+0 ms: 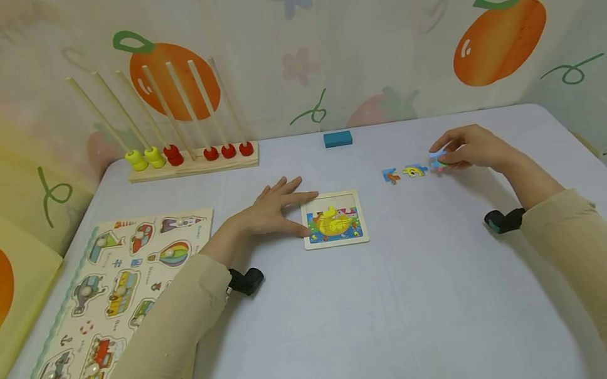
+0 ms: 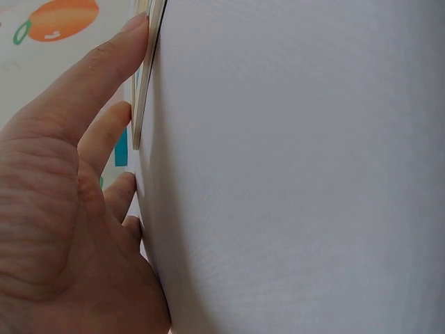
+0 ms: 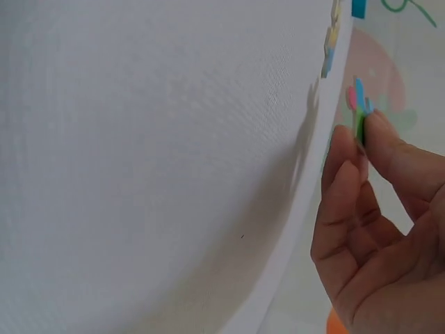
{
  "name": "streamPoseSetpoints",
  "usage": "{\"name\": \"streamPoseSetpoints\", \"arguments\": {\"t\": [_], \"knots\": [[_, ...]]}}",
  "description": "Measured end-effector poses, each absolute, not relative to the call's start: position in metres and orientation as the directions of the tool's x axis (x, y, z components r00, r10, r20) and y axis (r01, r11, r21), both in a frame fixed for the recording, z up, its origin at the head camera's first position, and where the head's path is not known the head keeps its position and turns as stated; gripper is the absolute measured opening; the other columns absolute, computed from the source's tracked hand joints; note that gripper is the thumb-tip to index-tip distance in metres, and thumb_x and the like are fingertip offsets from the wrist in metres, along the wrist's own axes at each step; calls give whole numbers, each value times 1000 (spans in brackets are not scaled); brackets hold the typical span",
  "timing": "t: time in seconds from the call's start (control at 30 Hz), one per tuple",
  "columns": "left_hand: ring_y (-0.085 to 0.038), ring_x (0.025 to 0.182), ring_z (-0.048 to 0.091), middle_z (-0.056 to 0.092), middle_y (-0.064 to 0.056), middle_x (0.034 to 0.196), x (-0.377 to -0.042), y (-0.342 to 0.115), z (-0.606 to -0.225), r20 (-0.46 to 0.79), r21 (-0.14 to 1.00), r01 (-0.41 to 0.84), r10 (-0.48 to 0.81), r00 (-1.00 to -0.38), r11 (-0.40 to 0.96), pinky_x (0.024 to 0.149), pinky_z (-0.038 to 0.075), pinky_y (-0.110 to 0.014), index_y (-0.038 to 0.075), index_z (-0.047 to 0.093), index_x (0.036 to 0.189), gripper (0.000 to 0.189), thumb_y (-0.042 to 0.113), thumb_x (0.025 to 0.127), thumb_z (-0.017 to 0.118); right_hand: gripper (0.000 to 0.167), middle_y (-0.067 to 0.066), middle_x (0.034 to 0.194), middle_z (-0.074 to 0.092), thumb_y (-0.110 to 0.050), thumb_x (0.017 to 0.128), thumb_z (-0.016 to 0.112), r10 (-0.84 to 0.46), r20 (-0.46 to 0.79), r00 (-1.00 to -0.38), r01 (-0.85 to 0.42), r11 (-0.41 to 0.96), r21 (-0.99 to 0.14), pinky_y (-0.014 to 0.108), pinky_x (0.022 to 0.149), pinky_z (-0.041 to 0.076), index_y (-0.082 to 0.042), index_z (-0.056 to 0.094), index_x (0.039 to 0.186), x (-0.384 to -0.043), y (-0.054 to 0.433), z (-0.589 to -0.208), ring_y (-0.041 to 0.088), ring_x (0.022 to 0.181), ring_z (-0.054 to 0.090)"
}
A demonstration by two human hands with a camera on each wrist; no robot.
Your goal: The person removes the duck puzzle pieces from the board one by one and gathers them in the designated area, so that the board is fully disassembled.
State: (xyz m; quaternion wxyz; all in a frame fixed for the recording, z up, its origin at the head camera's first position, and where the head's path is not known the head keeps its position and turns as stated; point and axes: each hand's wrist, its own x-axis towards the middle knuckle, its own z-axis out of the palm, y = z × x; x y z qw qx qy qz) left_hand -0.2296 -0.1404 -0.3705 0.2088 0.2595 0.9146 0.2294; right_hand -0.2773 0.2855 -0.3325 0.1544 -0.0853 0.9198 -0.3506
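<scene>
A small wooden puzzle frame with a yellow duck picture lies mid-table, its top part showing bare backing. My left hand rests at its left side with fingers spread, the thumb touching the frame's edge. In the left wrist view the frame stands edge-on beside the thumb. My right hand pinches a blue, green and pink puzzle piece between thumb and fingers, raised over the table. To its left lie two loose pieces, one blue and brown, the other blue and yellow.
A vehicle peg puzzle board lies at the left under my forearm. Behind it stands a wooden counting rack with tall rods and red and yellow beads. A teal block sits at the table's back edge, before a printed curtain.
</scene>
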Motion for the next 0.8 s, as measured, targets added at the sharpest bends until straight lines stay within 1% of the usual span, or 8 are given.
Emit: {"name": "streamPoseSetpoints", "arguments": {"t": [0.1, 0.3, 0.47, 0.6, 0.8], "knots": [[-35, 157, -4, 10, -5, 169, -230, -141, -371, -264, 526, 376, 567, -780, 762, 125, -6, -60, 32, 40, 151, 80, 46, 79, 72, 35, 2, 86, 58, -12, 94, 65, -258, -252, -933, -26, 746, -666, 19, 66, 54, 3, 62, 125, -279, 286, -334, 9, 72, 61], [-34, 158, -5, 10, -5, 169, -229, -141, -369, -268, 539, 366, 566, -779, 758, 126, -7, -59, 31, 40, 151, 80, 45, 80, 73, 34, 2, 86, 57, -13, 93, 65, -241, -305, -922, 10, 769, -639, 20, 64, 53, 1, 63, 125, -284, 284, -341, 12, 70, 60], [-35, 157, -5, 11, -6, 169, -229, -141, -368, -262, 548, 369, 573, -777, 751, 125, -7, -60, 30, 41, 151, 79, 44, 80, 73, 34, 2, 82, 54, -13, 92, 66, -225, -304, -926, 8, 791, -612, 21, 60, 53, 2, 64, 122, -285, 281, -343, 11, 65, 59], [-34, 158, -5, 10, -5, 169, -229, -142, -369, -262, 542, 372, 572, -777, 754, 125, -7, -59, 31, 41, 151, 79, 45, 80, 73, 35, -1, 79, 56, -14, 91, 67, -211, -301, -930, 12, 801, -598, 20, 61, 54, 6, 62, 119, -285, 279, -343, 8, 64, 60], [-34, 157, -5, 11, -6, 169, -230, -142, -370, -258, 546, 376, 577, -775, 749, 125, -7, -60, 30, 41, 151, 79, 45, 80, 73, 37, -5, 75, 59, -16, 90, 69, -203, -304, -931, 16, 808, -590, 19, 61, 54, 7, 62, 117, -285, 279, -342, 5, 64, 62]]}}
